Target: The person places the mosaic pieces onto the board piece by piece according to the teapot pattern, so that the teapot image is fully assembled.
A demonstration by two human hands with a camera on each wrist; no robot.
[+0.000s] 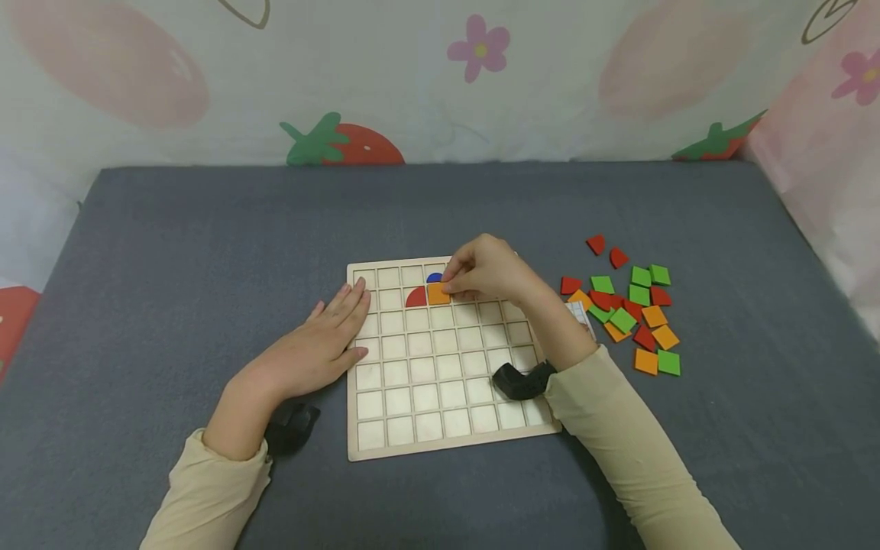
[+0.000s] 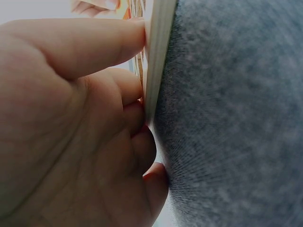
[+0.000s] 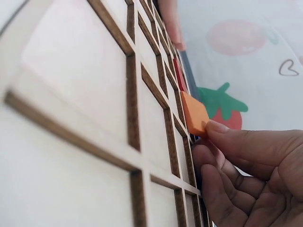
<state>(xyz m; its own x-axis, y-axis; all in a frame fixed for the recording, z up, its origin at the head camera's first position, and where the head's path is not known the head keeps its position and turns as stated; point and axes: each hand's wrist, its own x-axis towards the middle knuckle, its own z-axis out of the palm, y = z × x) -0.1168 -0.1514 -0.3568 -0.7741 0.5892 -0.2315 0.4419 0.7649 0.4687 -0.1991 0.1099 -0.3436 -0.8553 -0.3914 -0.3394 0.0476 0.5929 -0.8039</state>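
Note:
A wooden grid board (image 1: 351, 428) lies on the table. My right hand (image 1: 490, 267) pinches an orange square tile (image 1: 438, 293) by its edge, over a cell in the second row. In the right wrist view the orange tile (image 3: 193, 113) is tilted against the grid, thumb on its corner. Left of it a red quarter-round tile (image 1: 416, 297) sits in a cell. Behind it a blue rounded tile (image 1: 435, 278) shows, partly hidden. My left hand (image 1: 323, 336) lies with fingers extended on the board's left edge, thumb and fingertips touching the frame (image 2: 158, 61).
Right of the board lie loose red, green and orange tiles, such as a green tile (image 1: 669, 363) and a red tile (image 1: 595, 244). A white gridded card (image 1: 581, 316) lies partly under them, beside the right forearm. A patterned cloth (image 1: 550, 84) hangs behind the grey table (image 1: 206, 229).

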